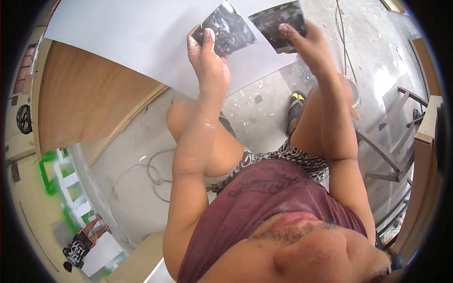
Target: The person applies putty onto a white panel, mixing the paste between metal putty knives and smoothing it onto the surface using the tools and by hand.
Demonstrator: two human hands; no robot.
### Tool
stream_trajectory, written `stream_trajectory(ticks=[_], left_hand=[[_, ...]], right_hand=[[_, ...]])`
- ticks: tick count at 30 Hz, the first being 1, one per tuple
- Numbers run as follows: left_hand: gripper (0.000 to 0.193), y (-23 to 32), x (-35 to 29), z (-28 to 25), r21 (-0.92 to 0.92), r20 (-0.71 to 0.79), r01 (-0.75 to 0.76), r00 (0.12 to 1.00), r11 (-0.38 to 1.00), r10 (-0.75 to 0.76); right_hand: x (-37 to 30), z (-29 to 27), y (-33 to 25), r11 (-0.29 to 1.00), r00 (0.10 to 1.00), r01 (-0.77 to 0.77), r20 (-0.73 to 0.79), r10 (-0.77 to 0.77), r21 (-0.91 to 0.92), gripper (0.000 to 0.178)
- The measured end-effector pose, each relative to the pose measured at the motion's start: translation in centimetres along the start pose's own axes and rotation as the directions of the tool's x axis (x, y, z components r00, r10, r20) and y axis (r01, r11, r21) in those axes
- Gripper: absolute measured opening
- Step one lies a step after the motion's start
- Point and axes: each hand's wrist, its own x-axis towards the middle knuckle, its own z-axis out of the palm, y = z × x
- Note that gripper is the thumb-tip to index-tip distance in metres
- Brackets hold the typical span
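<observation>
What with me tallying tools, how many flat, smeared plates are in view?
2: one left plate in the left hand, one right plate in the right hand. Others could be hidden from this camera.

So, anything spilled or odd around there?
Mostly the grey floor: pale flecks lie scattered left of the right shoe, perhaps dropped material, and a cable or hose lies loosely looped. The left hand's dark plate and right hand's second plate look smeared.
</observation>
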Motion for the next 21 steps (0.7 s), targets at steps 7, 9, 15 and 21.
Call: stream_trajectory(ticks=[7, 9, 15, 21], left_hand=[[0.031, -0.4, -1.3, 0.1, 0.022, 0.153, 0.033, 0.988, 0.999, -0.036], [0.044, -0.7, -1.5, -0.3, 0.135, 0.272, 0.015, 0.961, 0.991, -0.052], [0.042, -0.9, -2.6, -0.1, 0.381, 0.361, -0.17, 0.932, 0.909, 0.023], [0.04, 0.1, -3.7, 0.0, 0.583, 0.421, -0.217, 0.905, 0.783, -0.063]], right_hand=[[-0.7, 0.5, -0.6, 0.976, 0.981, -0.02, 0.185, 0.062, -0.217, 0.038], [-0.9, 1.1, -1.6, 0.985, 0.987, -0.043, 0.145, 0.067, -0.165, 0.042], [-0.1, 0.8, 0.1, 0.955, 0.991, 0.135, 0.029, -0.132, -0.265, 0.044], [-0.4, 0.0, -0.6, 0.949, 0.992, 0.064, 0.119, -0.028, -0.308, 0.035]])
